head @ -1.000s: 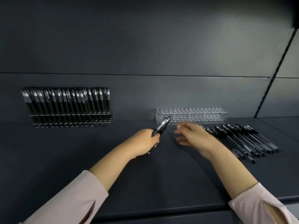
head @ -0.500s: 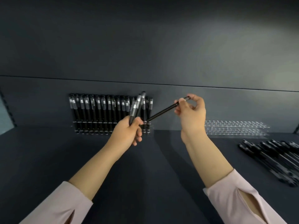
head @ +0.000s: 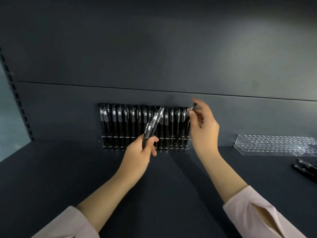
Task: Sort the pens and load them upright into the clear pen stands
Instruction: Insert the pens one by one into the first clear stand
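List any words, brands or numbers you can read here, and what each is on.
Nothing reads clearly.
White print on a barrel of the held pens in the left hand: too blurred to read.
Pale marks on the racked pens: too small to read.
Single pen in the right hand, empty stand, loose pens: no lettering visible.

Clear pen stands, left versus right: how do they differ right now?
The left clear acrylic pen stand is packed with upright black pens; the right clear acrylic pen stand shows only empty holes. The left stand is right behind the left hand and right hand; the right stand sits apart from them, near loose black pens lying flat. Both are clear and sit on the dark shelf.
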`<state>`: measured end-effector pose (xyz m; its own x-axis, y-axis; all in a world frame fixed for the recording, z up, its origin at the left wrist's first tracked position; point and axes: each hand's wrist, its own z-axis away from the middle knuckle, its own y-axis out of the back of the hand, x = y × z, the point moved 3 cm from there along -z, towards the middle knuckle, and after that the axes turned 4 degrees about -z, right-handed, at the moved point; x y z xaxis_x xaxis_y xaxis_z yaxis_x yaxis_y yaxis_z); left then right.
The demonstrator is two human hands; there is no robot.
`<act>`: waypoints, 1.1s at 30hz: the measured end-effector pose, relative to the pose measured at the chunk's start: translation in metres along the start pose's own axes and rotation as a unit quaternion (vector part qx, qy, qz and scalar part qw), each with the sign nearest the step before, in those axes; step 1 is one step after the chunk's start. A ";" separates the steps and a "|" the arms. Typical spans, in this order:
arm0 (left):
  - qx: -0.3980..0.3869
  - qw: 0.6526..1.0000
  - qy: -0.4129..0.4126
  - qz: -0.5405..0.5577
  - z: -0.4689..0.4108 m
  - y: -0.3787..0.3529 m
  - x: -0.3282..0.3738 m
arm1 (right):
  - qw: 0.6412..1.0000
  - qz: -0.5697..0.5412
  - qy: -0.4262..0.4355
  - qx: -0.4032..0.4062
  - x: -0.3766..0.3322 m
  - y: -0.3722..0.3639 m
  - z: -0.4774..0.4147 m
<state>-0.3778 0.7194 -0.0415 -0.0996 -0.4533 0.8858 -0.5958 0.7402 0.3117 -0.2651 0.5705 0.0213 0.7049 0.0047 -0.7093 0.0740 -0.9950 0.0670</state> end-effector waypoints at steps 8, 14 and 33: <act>0.041 0.990 0.058 0.124 0.000 -0.005 -0.005 | 0.999 -0.012 0.044 0.014 -0.008 -0.004 0.002; 0.054 0.988 0.059 0.131 0.002 -0.002 -0.001 | 0.998 0.029 0.049 -0.015 -0.004 -0.012 0.010; 0.026 0.991 0.061 0.114 0.001 -0.001 0.005 | 0.984 0.156 0.053 -0.065 0.006 -0.025 0.014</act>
<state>-0.3790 0.7157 -0.0374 -0.1411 -0.2108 0.9673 -0.6091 0.7887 0.0831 -0.2727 0.5941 0.0059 0.7768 -0.2814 -0.5634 -0.0726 -0.9287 0.3637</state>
